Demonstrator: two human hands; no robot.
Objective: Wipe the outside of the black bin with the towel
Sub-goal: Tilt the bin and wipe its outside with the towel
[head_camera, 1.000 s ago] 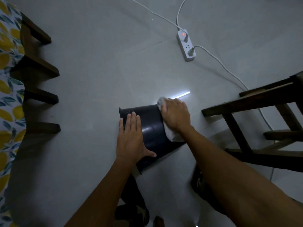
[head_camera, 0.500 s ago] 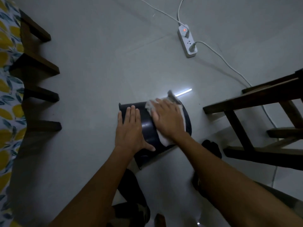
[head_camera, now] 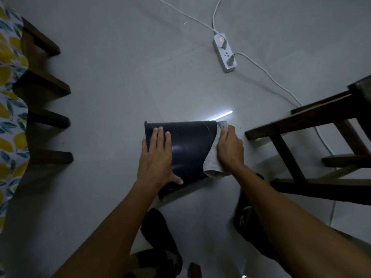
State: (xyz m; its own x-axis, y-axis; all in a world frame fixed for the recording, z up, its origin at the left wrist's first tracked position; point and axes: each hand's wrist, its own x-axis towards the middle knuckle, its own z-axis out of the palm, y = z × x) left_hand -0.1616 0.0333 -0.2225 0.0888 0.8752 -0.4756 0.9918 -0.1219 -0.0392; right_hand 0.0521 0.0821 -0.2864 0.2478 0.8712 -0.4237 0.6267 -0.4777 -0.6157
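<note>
One bin, black, on its side on the floor, mid-frame just ahead of the person's knees. Towel now draped down the bin's right edge; half a second ago it sat up on top of the wall, so the stroke has run rightward and off toward the side. Right hand curled over the towel, fingers bent, pressing it on the bin's right flank. Left hand flat and spread, palm on the left part of the wall, gripping nothing, just pinning the bin; it has barely moved. Top band looks glossy, likely covered. Judgement: wipe is mid-way, underside and far side still to do, bin probably needs a roll next. Wooden chair just right of the right hand. Power strip with cables well beyond, clear of the work.
</note>
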